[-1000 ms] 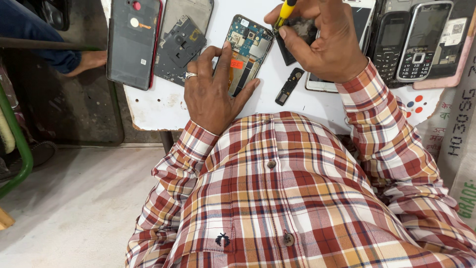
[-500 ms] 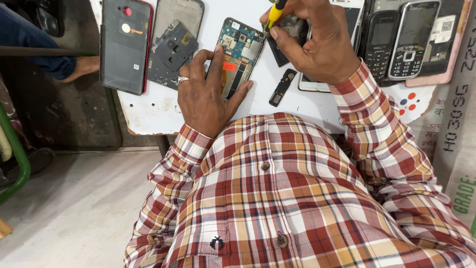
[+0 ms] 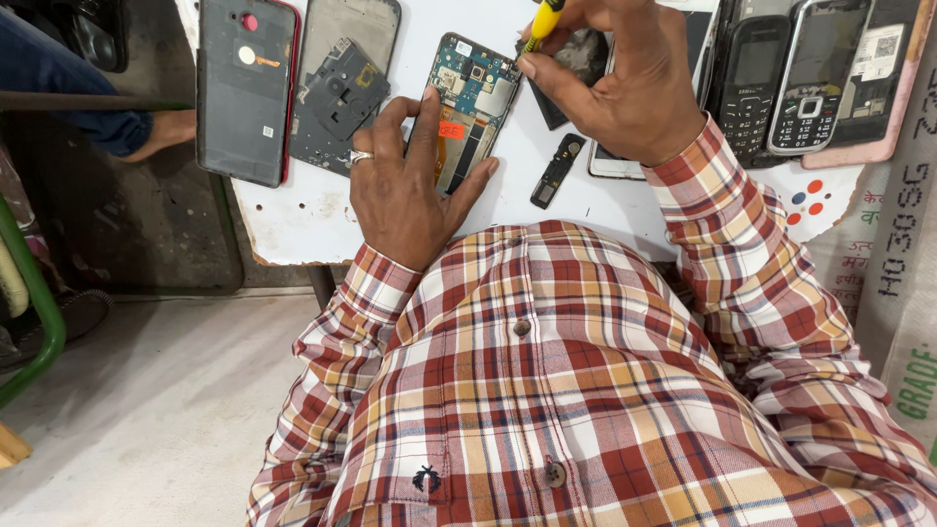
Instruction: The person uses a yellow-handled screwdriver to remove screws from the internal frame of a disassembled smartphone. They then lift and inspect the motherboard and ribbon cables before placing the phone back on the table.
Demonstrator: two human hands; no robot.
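Left hand (image 3: pixel 405 190) grasps the opened phone (image 3: pixel 468 107) with bare circuit board, lying on the white table (image 3: pixel 293 220) at 12 o'clock of the person | right hand (image 3: pixel 615 83) pinches a yellow-handled tool (image 3: pixel 542 21) at 1 o'clock, just beside the phone top | grey back cover (image 3: pixel 244 88) at 10 o'clock | two keypad phones (image 3: pixel 781 78) at 2 o'clock

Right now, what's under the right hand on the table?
Under the right hand a dark part and a pale phone's corner show on the white table. The hand, gripping a yellow-handled tool, covers the rest.
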